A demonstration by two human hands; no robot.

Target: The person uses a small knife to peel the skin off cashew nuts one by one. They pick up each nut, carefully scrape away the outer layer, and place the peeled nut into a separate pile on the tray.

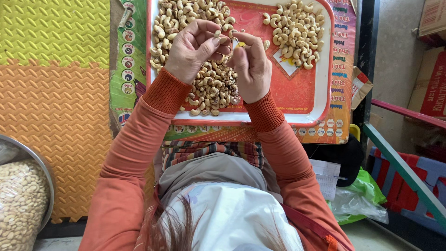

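A red tray with a white rim (320,100) lies in front of me, holding cashew nuts. A large heap of brownish, skin-on cashews (211,88) fills its left side. A smaller heap of pale peeled cashews (299,32) sits at its upper right. My left hand (193,49) is raised over the left heap and pinches one cashew (217,34) at its fingertips. My right hand (251,65) is close beside it, fingers curled around a small thin tool whose tip (235,42) points at that nut. Both arms wear orange sleeves.
The tray rests on a printed cardboard sheet (127,60). Yellow and orange foam mats (55,93) cover the floor at left. A metal basin of pale nuts in plastic (21,200) stands at lower left. Cardboard boxes (429,79), green plastic bags (367,195) and a slanted green rail (404,172) crowd the right.
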